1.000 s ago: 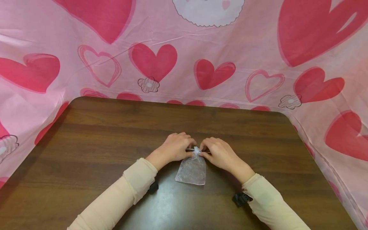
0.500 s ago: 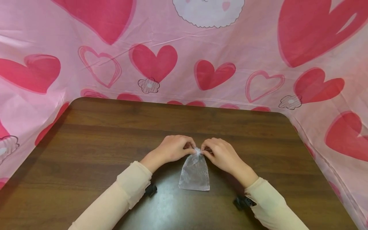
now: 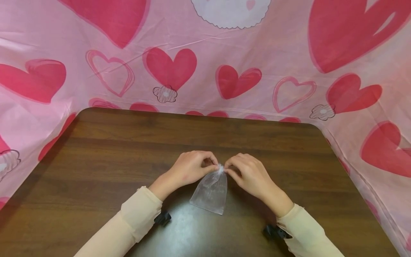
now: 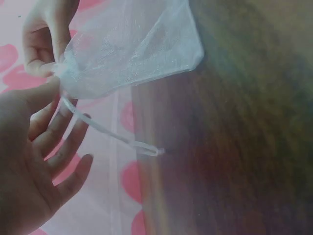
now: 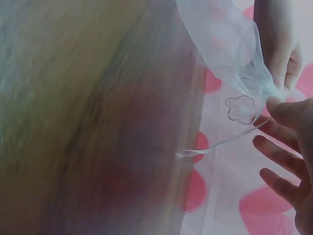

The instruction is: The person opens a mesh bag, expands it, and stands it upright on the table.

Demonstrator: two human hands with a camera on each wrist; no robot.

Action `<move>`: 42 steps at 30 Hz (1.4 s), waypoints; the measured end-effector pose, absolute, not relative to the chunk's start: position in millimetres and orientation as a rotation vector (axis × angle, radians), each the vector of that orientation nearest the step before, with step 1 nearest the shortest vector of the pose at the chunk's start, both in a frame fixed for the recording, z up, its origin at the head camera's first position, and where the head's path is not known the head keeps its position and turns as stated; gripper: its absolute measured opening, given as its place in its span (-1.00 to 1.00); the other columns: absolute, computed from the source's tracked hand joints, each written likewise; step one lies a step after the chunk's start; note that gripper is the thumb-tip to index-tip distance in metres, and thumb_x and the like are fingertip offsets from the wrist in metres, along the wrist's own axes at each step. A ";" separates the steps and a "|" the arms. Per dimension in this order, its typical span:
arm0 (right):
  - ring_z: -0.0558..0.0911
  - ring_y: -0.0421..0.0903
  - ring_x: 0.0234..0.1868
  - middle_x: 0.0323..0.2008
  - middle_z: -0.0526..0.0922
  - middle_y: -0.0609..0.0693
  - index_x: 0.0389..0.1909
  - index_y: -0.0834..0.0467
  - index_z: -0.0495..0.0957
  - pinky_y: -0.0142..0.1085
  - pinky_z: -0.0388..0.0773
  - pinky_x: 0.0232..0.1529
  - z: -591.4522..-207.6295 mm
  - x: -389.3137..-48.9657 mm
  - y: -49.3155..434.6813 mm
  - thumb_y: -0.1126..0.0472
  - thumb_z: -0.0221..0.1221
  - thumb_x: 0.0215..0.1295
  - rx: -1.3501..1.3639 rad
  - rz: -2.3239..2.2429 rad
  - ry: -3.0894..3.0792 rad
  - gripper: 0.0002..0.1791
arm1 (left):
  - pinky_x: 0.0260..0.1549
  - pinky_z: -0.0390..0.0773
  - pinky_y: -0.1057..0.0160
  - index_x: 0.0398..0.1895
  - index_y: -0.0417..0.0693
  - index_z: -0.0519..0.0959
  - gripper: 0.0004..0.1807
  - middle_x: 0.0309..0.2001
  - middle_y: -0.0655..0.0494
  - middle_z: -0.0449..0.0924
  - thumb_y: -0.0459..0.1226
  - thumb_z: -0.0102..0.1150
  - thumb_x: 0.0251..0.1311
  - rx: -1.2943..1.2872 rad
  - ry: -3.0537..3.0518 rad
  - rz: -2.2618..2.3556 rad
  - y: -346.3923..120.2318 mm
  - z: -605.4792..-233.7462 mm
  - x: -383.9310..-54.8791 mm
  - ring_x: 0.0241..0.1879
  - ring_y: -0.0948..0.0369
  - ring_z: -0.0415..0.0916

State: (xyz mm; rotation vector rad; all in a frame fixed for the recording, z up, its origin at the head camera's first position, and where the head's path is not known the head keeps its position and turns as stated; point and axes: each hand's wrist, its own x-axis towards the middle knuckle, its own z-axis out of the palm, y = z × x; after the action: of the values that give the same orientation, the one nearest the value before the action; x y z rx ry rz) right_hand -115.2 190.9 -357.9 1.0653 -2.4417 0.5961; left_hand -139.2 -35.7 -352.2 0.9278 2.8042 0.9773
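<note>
A sheer white organza drawstring pouch hangs between both hands, its neck gathered into a tight bunch. On one side of that neck, my left hand pinches the gather between thumb and index finger. From the other side the right hand pinches it too, fingertips almost meeting the left's. The left wrist view shows a looped white drawstring dangling below the left thumb, other fingers loosely spread. A similar cord hangs by the right fingers in the right wrist view. The pouch looks flat; no contents can be seen.
A brown wood-grain table lies under the hands. Pink cloth with red hearts rises behind its far edge and along both sides. Black wrist cameras sit below the cream sleeves.
The pouch's lower end has swung to the left and tilts now. Cords stretched between the fingers a second ago no longer show in the head view. My left wrist has shifted slightly down and left.
</note>
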 end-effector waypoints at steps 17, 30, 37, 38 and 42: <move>0.65 -0.19 -0.33 -0.38 0.68 -0.16 -0.31 0.12 0.65 -0.35 0.55 -0.24 -351.2 -93.4 176.6 0.37 0.48 0.00 0.822 0.963 -2.318 -0.75 | -0.44 0.43 0.28 -0.34 0.23 0.62 -0.91 -0.43 0.41 0.59 -0.10 0.38 0.18 0.990 2.989 1.302 -54.5 -348.2 -115.4 -0.44 0.31 0.51; 0.66 -0.23 -0.33 -0.38 0.72 -0.15 -0.31 0.12 0.67 -0.18 0.60 -0.29 -347.7 -90.4 168.7 0.41 0.40 0.10 0.701 1.222 -2.370 -0.81 | -0.37 0.47 0.33 -0.32 0.19 0.63 -0.89 -0.42 0.43 0.58 -0.14 0.40 0.16 1.090 2.979 1.407 -54.8 -344.2 -110.9 -0.37 0.45 0.48; 0.64 -0.23 -0.35 -0.38 0.71 -0.13 -0.29 0.13 0.67 -0.20 0.56 -0.32 -348.1 -89.1 168.0 0.42 0.37 0.14 0.702 1.331 -2.375 -0.83 | -0.36 0.51 0.30 -0.33 0.15 0.64 -0.89 -0.42 0.39 0.60 -0.16 0.41 0.15 1.126 2.965 1.437 -50.7 -342.6 -109.7 -0.38 0.45 0.50; 0.64 -0.23 -0.35 -0.38 0.72 -0.13 -0.30 0.14 0.67 -0.22 0.55 -0.32 -348.2 -89.2 168.0 0.42 0.37 0.14 0.696 1.339 -2.377 -0.84 | -0.36 0.51 0.29 -0.32 0.15 0.64 -0.89 -0.42 0.39 0.60 -0.16 0.41 0.15 1.126 2.961 1.444 -50.4 -342.5 -109.5 -0.38 0.45 0.50; 0.63 -0.23 -0.36 -0.39 0.73 -0.10 -0.31 0.16 0.69 -0.27 0.55 -0.32 -348.7 -89.6 168.6 0.41 0.36 0.16 0.675 1.348 -2.390 -0.88 | -0.35 0.51 0.29 -0.32 0.15 0.63 -0.89 -0.42 0.39 0.59 -0.16 0.41 0.16 1.125 2.948 1.449 -49.2 -344.2 -109.3 -0.38 0.45 0.49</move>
State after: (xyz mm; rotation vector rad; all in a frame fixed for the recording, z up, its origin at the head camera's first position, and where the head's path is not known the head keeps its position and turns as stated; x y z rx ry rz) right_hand -89.6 168.6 -348.7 0.6754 -2.3901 1.3477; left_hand -109.3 -49.2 -344.2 1.1249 2.9478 1.4486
